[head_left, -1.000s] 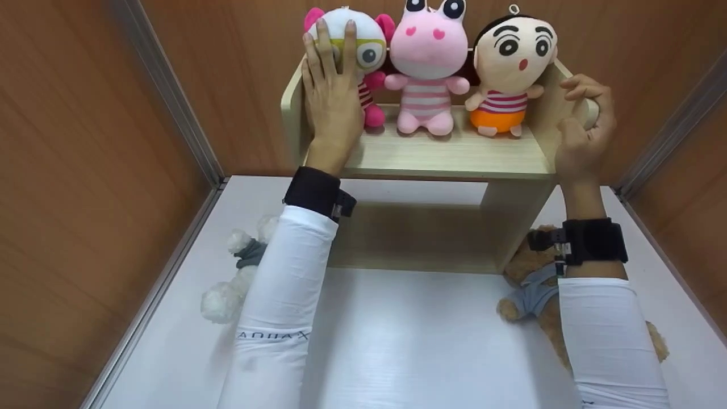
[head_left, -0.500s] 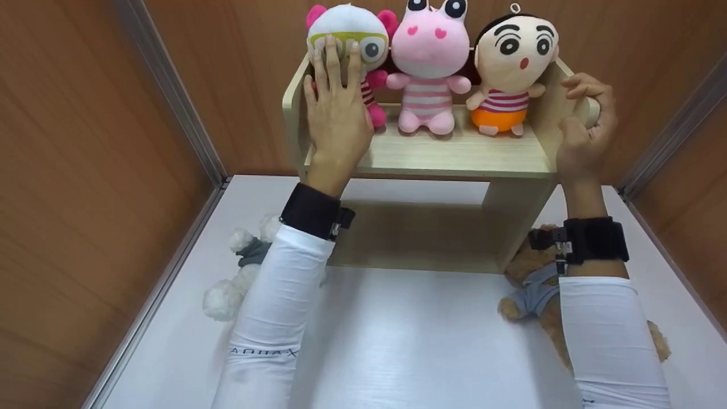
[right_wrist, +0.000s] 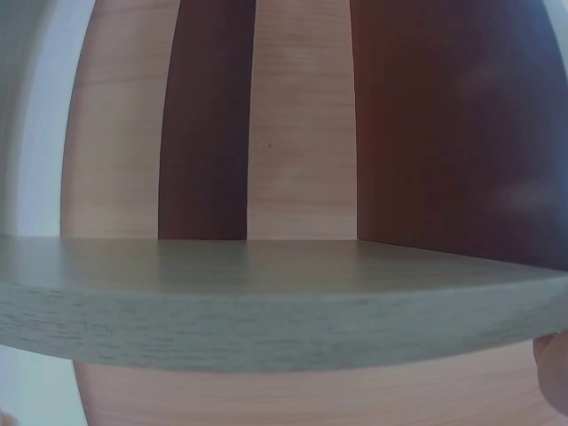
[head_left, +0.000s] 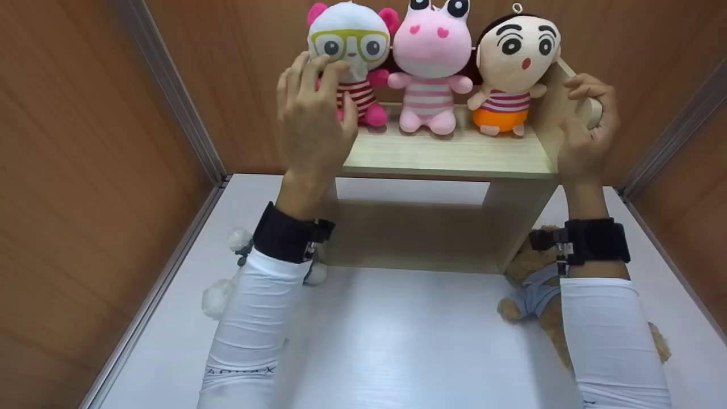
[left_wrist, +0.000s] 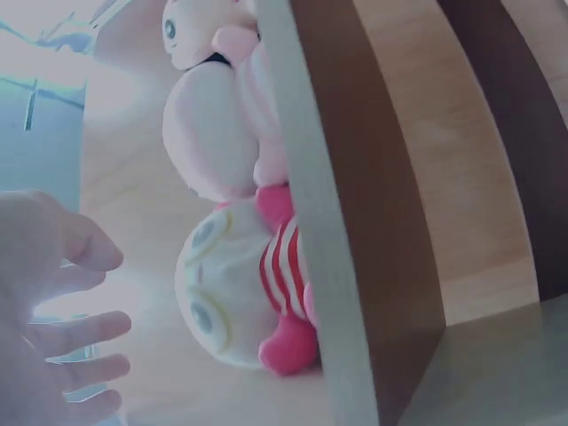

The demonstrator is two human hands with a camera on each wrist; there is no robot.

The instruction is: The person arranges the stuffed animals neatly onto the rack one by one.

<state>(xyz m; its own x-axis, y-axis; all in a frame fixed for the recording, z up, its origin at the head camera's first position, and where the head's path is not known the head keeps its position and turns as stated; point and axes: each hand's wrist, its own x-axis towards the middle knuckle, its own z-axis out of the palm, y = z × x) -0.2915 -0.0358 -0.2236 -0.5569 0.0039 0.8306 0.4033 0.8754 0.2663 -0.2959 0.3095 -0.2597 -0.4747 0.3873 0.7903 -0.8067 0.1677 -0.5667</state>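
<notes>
A panda plush with yellow glasses and a striped body (head_left: 356, 94) sits at the left of the upper shelf (head_left: 454, 156). My left hand (head_left: 312, 113) is in front of it, fingers loosely bent; in the left wrist view a gap shows between the fingertips (left_wrist: 111, 328) and the plush. Beside the panda sit a pink plush with heart nostrils (head_left: 431, 51) and a boy doll in orange shorts (head_left: 505, 96). My right hand (head_left: 588, 125) grips the upper edge of the shelf's right side panel (right_wrist: 266, 328), fingers curled over it.
On the white table (head_left: 397, 341), a white plush (head_left: 218, 298) lies at the left, partly hidden by my left arm. A brown teddy bear in blue clothes (head_left: 534, 289) lies under my right forearm. Wooden walls (head_left: 244, 102) enclose the back and sides.
My left hand has come down off the panda's face and moved toward me and left, its fingers bending. The panda's glasses now show. My right hand stays on the side panel.
</notes>
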